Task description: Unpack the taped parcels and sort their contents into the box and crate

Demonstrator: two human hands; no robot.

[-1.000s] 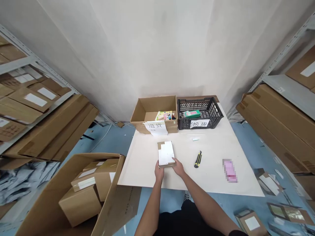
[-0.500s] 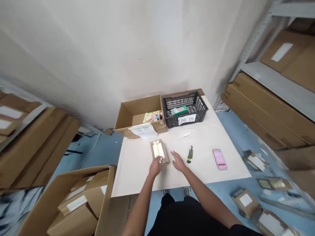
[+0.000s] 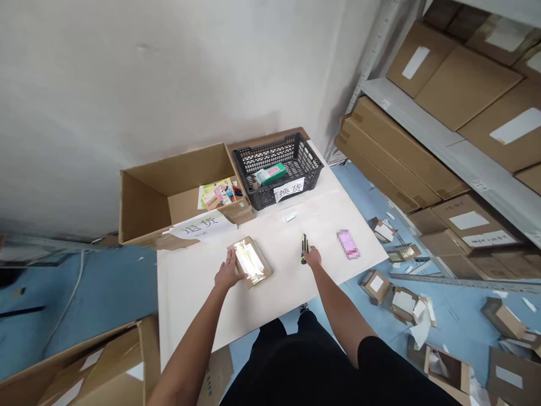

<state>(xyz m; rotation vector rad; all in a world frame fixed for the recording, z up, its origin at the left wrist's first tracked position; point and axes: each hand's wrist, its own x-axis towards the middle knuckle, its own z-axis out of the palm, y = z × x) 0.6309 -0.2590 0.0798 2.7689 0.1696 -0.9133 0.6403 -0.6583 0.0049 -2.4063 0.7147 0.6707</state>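
Note:
A small brown cardboard parcel (image 3: 250,261) with shiny tape across its top lies on the white table (image 3: 279,282). My left hand (image 3: 227,271) rests against the parcel's left edge, fingers spread along it. My right hand (image 3: 313,257) has reached a black and yellow utility knife (image 3: 304,247) that lies on the table; its fingers touch the knife's near end, and I cannot tell whether they grip it.
At the table's far edge stand an open cardboard box (image 3: 169,189) holding colourful packets and a black plastic basket (image 3: 276,164) with a green and pink item. A pink object (image 3: 349,244) lies at the right. Shelves of cartons (image 3: 443,107) and torn boxes on the floor (image 3: 401,293) flank the right.
My right hand left the parcel and moved right to the utility knife. My left hand stayed on the parcel, which was turned over from its white-label side. The view swung to the right.

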